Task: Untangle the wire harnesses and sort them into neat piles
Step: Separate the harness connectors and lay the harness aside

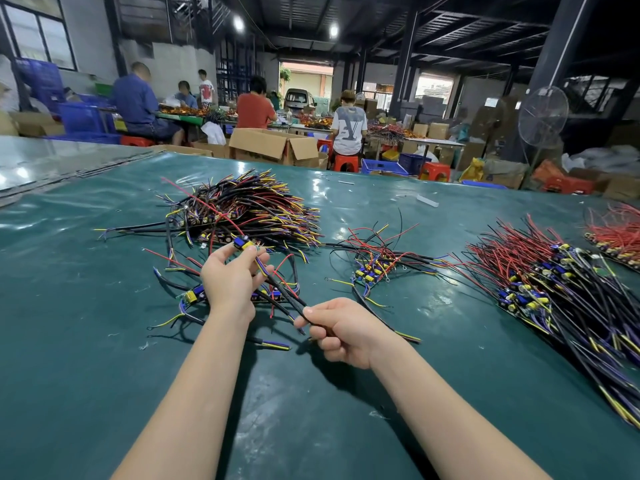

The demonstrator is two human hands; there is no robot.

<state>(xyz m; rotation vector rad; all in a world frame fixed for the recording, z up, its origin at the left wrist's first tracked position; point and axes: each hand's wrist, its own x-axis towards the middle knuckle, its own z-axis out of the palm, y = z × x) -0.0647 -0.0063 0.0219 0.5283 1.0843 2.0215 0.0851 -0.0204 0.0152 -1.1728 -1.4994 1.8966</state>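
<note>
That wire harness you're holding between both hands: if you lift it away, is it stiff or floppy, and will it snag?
Probably floppy: the harness is thin wire, like the strands curling in the tangle below it. Likely light: the left hand and right hand just pinch it. It may snag, since it sits right over that tangle.

Both bare arms reach forward from the lower edge and converge, the left forearm slanting up and right, the right forearm up and left. The left grip is raised, its back to the camera, fingertips pinching a small blue-and-yellow wired module. The right grip sits lower and nearer, fingers curled, thumb and forefinger pinching a black sleeved cable.
</note>
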